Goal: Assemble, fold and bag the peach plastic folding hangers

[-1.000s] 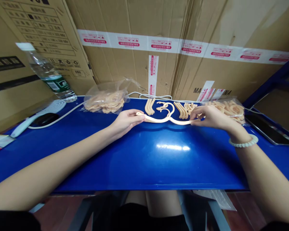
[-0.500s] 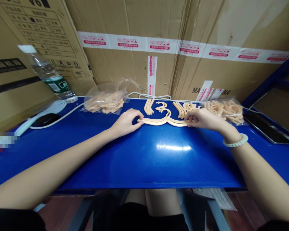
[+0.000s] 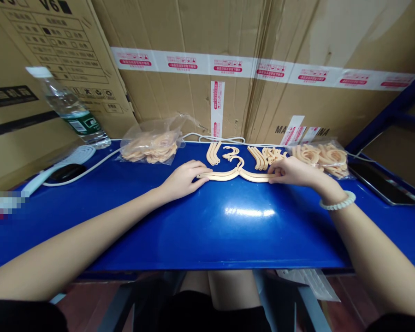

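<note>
A beige plastic clothes hanger (image 3: 224, 175) lies flat on the blue tabletop (image 3: 207, 226), its hook (image 3: 238, 161) pointing away from me. My left hand (image 3: 184, 180) pinches the tip of its left arm between thumb and fingers. At the other end, my right hand (image 3: 290, 171), with a pale beaded bracelet at the wrist, has its fingers closed around the right arm's tip. Behind the hanger lie loose curved arm pieces (image 3: 213, 153), a couple of loose hooks (image 3: 231, 151) and a second row of arm pieces (image 3: 259, 158) beside a small jumbled pile (image 3: 273, 154).
Clear bags of beige parts sit at the left (image 3: 150, 146) and right (image 3: 321, 157). A water bottle (image 3: 78, 117), a hairbrush (image 3: 69, 157) and a black mouse-like object (image 3: 67, 172) are on the left. A phone (image 3: 383, 184) lies far right. Cardboard boxes (image 3: 180, 101) wall the back.
My left hand has shifted slightly, its thumb and fingers now further along the hanger's left arm. My right hand holds nearly the same place.
</note>
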A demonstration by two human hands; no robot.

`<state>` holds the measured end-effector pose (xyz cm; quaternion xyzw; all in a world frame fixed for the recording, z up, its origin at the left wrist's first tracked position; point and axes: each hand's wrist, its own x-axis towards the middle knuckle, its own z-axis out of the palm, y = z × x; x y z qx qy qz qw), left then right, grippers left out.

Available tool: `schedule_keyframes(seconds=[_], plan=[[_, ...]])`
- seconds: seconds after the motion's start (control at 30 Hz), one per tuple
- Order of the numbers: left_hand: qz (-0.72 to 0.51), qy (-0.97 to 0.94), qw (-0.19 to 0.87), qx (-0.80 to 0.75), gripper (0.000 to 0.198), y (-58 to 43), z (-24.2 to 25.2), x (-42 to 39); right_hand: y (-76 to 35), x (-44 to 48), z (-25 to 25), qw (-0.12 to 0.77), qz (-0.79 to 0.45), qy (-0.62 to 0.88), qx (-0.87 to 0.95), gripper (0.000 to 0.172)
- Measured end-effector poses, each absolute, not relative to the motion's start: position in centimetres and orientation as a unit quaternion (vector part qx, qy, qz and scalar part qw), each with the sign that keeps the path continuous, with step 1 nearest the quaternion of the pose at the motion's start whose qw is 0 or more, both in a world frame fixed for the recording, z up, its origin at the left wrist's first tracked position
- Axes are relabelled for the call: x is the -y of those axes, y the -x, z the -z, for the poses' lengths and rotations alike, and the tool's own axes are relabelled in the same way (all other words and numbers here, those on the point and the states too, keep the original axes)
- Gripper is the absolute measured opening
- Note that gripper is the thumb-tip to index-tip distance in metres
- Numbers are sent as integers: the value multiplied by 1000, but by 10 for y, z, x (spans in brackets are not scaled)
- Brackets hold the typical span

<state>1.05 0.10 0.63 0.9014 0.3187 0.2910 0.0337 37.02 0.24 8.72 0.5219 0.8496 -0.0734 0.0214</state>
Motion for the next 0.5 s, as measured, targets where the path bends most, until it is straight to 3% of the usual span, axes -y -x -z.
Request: schedule_keyframes(seconds=[0.5], plan=[[-267, -880, 7, -393, 21, -11, -11, 2, -362, -2, -82, 5, 67, -521, -851, 21]])
